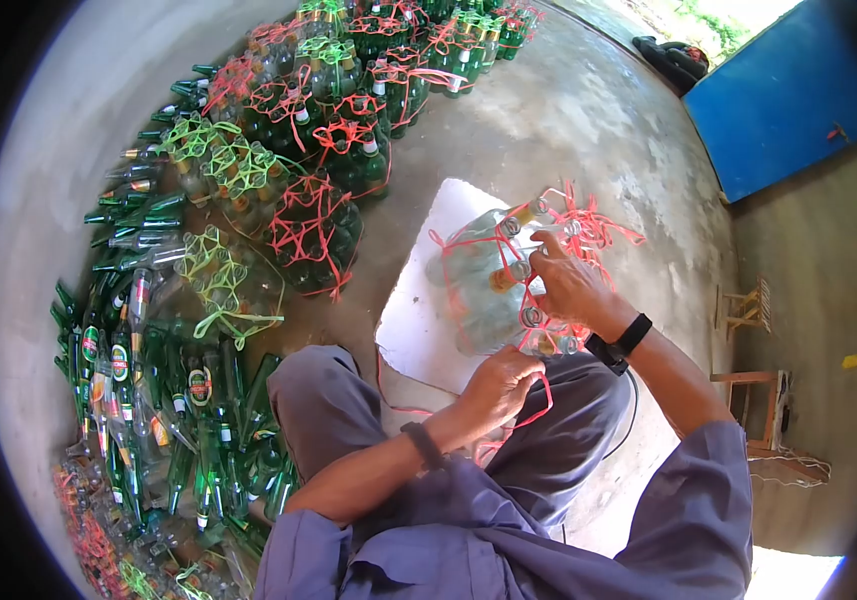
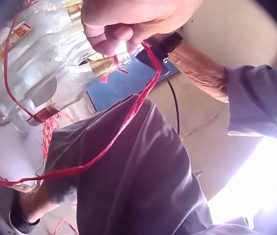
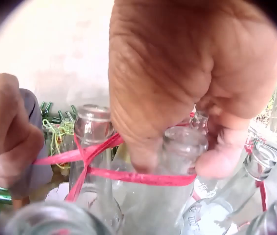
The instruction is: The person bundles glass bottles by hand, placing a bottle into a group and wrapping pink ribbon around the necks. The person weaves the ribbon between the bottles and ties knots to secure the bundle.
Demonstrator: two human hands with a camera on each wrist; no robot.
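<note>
Clear glass bottles (image 1: 478, 275) lie bundled between the person's knees, red plastic strap looped round their necks. The left hand (image 1: 503, 385) pinches a length of red strap (image 2: 128, 120) close to the bottle necks; the strap hangs in a loop below the fingers. Over the bundle, the right hand (image 1: 576, 288) reaches down from above. In the right wrist view its thumb and fingers straddle one bottle neck (image 3: 185, 147), with red strap (image 3: 138, 177) running round that neck at the fingertips. The palm hides part of the necks behind.
A white board (image 1: 418, 290) lies under the bundle on the concrete floor. Green bottles (image 1: 198, 400), loose and in strapped bundles, fill the left side and far end. A blue panel (image 1: 788, 100) and a wooden frame (image 1: 770, 410) stand at the right.
</note>
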